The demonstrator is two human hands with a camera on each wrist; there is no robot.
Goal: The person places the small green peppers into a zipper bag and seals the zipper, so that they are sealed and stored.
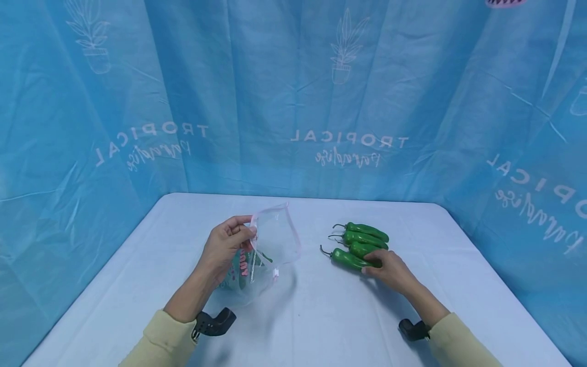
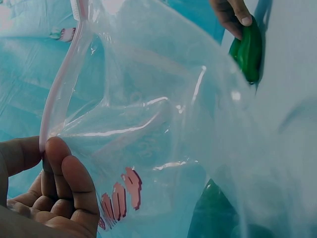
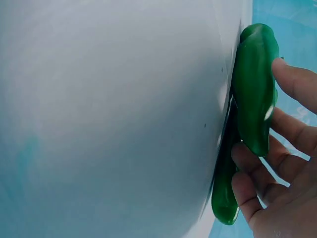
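My left hand [image 1: 222, 250] pinches the pink zip edge of a clear plastic bag [image 1: 276, 234], holding its mouth up over the left-middle of the table. Pink lettering shows on the bag, and green peppers [image 2: 213, 215] are visible through its plastic low down. On the right, my right hand [image 1: 391, 270] grips the nearest green pepper [image 1: 346, 259] by its blunt end, thumb on one side and fingers on the other. In the right wrist view that pepper [image 3: 255, 89] lies between thumb and fingers, overlapping another pepper [image 3: 225, 198].
Beyond the gripped pepper lie several more green peppers [image 1: 367, 231] in a row, stems to the left. The white-covered table [image 1: 302, 331] is bordered at the back and sides by blue printed curtain [image 1: 275, 102].
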